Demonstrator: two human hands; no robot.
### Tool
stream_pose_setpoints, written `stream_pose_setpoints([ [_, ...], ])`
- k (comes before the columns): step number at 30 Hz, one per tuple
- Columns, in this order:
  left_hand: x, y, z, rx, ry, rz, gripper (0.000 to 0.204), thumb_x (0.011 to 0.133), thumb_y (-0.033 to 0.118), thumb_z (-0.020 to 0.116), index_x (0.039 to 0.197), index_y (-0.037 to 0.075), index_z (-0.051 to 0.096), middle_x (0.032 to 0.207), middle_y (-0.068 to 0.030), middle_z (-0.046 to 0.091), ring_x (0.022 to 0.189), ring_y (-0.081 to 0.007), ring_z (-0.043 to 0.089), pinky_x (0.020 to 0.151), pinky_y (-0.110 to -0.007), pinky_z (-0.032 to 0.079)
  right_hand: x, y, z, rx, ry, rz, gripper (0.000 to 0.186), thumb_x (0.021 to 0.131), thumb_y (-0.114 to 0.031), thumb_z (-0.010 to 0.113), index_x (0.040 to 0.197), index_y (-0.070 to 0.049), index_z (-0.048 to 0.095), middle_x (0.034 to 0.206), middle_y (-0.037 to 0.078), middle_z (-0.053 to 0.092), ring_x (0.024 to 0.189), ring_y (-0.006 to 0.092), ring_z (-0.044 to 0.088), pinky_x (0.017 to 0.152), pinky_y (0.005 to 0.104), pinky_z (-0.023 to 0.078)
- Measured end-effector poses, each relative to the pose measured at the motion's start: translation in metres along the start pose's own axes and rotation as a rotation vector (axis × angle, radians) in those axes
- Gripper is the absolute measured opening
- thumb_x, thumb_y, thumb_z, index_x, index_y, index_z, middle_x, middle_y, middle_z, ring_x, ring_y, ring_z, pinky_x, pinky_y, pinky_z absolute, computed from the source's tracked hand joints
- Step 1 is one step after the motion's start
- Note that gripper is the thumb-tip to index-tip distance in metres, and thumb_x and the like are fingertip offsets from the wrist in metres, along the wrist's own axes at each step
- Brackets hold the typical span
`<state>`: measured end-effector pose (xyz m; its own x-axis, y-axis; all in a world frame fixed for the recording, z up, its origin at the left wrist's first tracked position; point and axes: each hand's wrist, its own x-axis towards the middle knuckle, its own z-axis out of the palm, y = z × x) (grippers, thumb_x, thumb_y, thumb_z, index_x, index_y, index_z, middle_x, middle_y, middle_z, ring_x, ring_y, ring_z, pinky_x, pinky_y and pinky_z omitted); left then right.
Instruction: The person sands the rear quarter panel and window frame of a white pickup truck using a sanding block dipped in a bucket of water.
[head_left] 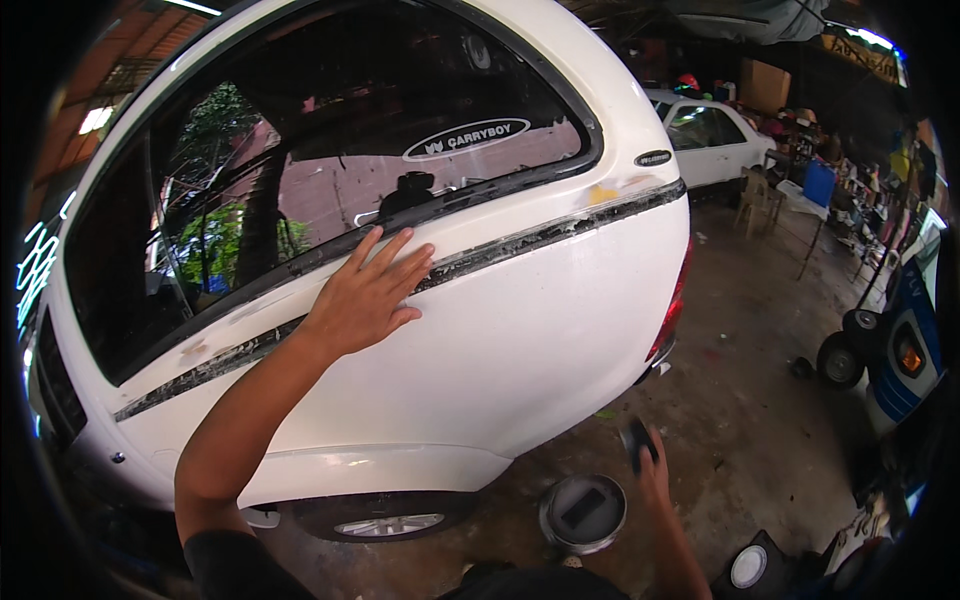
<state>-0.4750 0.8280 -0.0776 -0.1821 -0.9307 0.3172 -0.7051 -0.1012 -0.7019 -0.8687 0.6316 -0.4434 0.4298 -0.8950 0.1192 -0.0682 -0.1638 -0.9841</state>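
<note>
The white side of a pickup with a canopy (520, 330) fills the middle of the view. My left hand (368, 292) lies flat on it with fingers spread, across a rough black-and-grey strip (560, 236) below the dark side window (340, 130). Bare tan and yellowish patches (605, 193) show beside the strip. Low at the right, away from the bodywork, my right hand (655, 478) is closed on a dark, flat block (637, 444), blurred by motion; its exact kind is unclear.
Below stands a round metal container (544, 514) with a dark rectangular shape inside. The pickup's rear wheel (390, 526) is at the bottom. Beyond are a white car (710, 140), a plastic chair (757, 197), loose tyres (840, 360) and a blue-and-white vehicle part (905, 340).
</note>
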Motion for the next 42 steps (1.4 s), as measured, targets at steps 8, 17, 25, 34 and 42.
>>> stream_pose_setpoints([
  [8,0.06,0.025,0.001,0.034,-0.008,0.01,0.068,0.09,0.051,0.06,0.143,0.011,0.049,0.156,0.0004,0.035,0.149,-0.0247,0.021,0.123,-0.047,0.016,-0.172,0.245,-0.138,-0.569,0.185,0.498,0.05,0.101,-0.034,0.047,0.136,0.003,0.046,0.118,0.027,0.058,0.112,0.0422,0.057,0.095,0.0451,0.044],
  [17,0.145,0.052,0.011,0.036,0.069,0.04,0.065,0.095,0.053,0.052,0.144,0.011,0.048,0.156,0.001,0.036,0.149,-0.0229,0.019,0.124,-0.045,0.012,-0.133,0.217,-0.141,-0.403,0.136,0.485,0.049,0.1,-0.032,0.049,0.136,0.0,0.049,0.127,0.027,0.056,0.12,0.0418,0.054,0.101,0.0452,0.042],
  [25,0.228,0.082,0.028,-0.021,0.255,0.023,0.062,0.096,0.048,0.052,0.143,0.006,0.048,0.157,-0.0028,0.035,0.148,-0.0254,0.022,0.123,-0.044,0.015,-0.143,0.235,-0.142,-0.301,0.078,0.358,0.042,0.102,-0.019,0.043,0.14,0.0,0.048,0.133,0.023,0.056,0.124,0.036,0.052,0.105,0.0432,0.04],
  [34,0.248,0.124,0.047,-0.226,0.369,-0.272,0.066,0.095,0.041,0.057,0.14,-0.006,0.045,0.152,-0.0153,0.039,0.141,-0.0293,0.033,0.118,-0.043,0.025,-0.147,0.149,-0.113,-0.266,-0.042,0.261,0.05,0.1,-0.012,0.038,0.149,-0.002,0.038,0.15,0.021,0.042,0.141,0.0326,0.036,0.118,0.0393,0.025],
  [42,0.181,0.098,0.042,-0.198,0.341,-0.265,0.064,0.095,0.041,0.057,0.141,-0.003,0.045,0.152,-0.0137,0.039,0.139,-0.0293,0.037,0.117,-0.043,0.027,-0.118,0.124,-0.088,-0.258,-0.259,0.193,0.057,0.098,-0.009,0.042,0.154,-0.006,0.03,0.158,0.019,0.031,0.146,0.0322,0.028,0.121,0.0383,0.019],
])
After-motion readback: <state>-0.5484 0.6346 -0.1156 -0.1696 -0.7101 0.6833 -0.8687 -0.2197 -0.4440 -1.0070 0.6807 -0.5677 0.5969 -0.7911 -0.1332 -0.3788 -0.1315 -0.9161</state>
